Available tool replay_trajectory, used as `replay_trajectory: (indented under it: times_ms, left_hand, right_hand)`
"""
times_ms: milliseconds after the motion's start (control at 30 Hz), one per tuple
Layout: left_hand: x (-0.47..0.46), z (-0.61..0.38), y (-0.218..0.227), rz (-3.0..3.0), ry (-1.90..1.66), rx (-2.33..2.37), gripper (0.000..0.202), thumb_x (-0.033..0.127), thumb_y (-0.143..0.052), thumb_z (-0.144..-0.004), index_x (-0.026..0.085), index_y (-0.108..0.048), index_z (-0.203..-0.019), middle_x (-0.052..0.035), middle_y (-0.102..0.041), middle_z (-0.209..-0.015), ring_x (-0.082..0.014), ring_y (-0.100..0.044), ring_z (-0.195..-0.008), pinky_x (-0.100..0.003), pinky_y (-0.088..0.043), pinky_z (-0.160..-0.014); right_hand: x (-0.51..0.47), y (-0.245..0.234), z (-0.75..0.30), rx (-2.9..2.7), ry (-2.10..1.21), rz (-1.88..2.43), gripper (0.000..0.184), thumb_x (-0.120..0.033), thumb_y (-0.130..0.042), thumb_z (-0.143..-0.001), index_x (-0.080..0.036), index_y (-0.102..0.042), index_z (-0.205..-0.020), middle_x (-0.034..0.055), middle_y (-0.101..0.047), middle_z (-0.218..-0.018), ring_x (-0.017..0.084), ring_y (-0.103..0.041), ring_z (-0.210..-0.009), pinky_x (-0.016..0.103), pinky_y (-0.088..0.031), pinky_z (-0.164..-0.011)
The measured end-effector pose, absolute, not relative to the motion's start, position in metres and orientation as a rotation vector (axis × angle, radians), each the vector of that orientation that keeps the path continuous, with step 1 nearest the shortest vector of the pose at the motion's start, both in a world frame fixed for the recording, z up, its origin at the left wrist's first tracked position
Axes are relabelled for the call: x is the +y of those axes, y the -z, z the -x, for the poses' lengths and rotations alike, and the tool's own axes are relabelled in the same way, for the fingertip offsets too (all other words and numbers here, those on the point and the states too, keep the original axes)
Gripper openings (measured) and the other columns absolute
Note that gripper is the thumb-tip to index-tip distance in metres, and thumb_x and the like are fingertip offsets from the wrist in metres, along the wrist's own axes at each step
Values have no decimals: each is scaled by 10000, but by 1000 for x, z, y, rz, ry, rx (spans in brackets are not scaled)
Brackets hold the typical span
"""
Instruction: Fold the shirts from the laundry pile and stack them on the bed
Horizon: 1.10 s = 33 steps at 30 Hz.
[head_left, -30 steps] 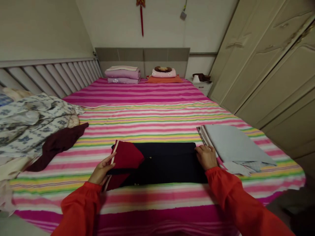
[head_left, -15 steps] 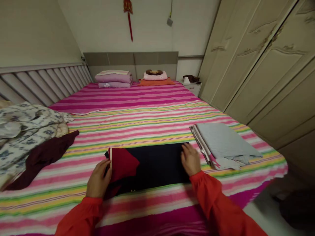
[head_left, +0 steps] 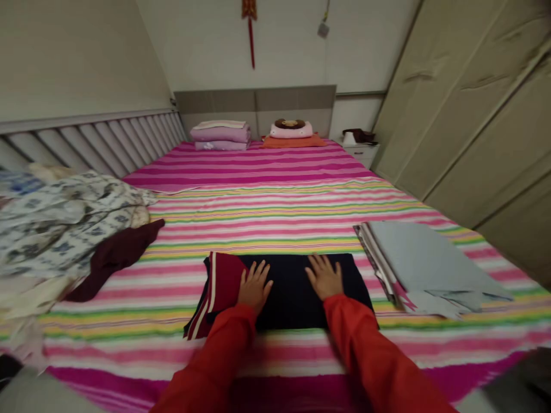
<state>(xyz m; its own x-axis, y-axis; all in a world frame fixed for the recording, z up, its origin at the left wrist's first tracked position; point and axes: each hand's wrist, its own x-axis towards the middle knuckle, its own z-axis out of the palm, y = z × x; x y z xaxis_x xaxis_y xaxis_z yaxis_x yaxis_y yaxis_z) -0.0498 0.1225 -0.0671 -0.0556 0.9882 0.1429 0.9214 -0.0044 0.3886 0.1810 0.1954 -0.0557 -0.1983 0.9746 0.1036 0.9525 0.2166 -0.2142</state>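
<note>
A folded dark navy garment [head_left: 293, 289] with a red, white-striped part [head_left: 224, 281] at its left end lies on the striped bed sheet [head_left: 275, 218] near the front edge. My left hand [head_left: 255, 284] lies flat on it, fingers spread, beside the red part. My right hand [head_left: 325, 276] rests flat on the garment's middle, fingers stretched out. Both arms wear red sleeves. Neither hand holds anything.
A heap of patterned and maroon clothes [head_left: 69, 229] lies at the left. A folded grey stack [head_left: 426, 264] sits at the right. Folded blankets [head_left: 220, 135] and a pillow [head_left: 290, 131] lie by the headboard. Wardrobe doors [head_left: 473, 115] line the right side.
Both hands left the garment's ends and moved inward to lie flat on its middle. The left hand let go of the red part, which lies flatter.
</note>
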Motion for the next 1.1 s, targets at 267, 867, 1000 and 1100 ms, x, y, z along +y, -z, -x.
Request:
replay_trajectory:
  times_ms: [267,867,1000,1100]
  left_hand:
    - [127,25,39,-1851,-602,2124,518,402,-273,-952,270,-389,-1439,-42,-321,-1544,-252,-215,-1443,-567,-183,-1151]
    - [133,156,35,-1461,-300,2781,504,285,-258,-950,272,-393,-1435,-18,-335,-1534,-246,-226,-1439,-590,-140,-1149]
    - [130,122,21,-1503,-399,2797,525,326,-263,-948,212,-382,-1446,-65,-294,-1552,-289,-226,-1435,-600,-198,-1131]
    - [118,77,29,-1794,-488,2609,519,381,-290,-947,266,-384,-1444,-29,-322,-1543,-251,-268,-1423,-547,-246,-1137]
  right_hand:
    - [200,76,-224,-2044,58,2060,528,-403,-252,-956,-240,-442,-1421,68,-418,-1491,278,-308,-1384,576,-228,-1081]
    - [198,74,-220,-1967,20,1997,534,-372,-251,-936,-197,-511,-1369,78,-474,-1450,278,-367,-1348,565,-229,-1084]
    - [197,71,-220,-1966,-3,1989,526,-373,-267,-939,-188,-516,-1364,84,-477,-1447,277,-378,-1341,559,-231,-1087]
    - [197,72,-220,-1952,-1,1976,519,-366,-276,-938,-184,-526,-1355,90,-480,-1444,284,-387,-1333,571,-242,-1079]
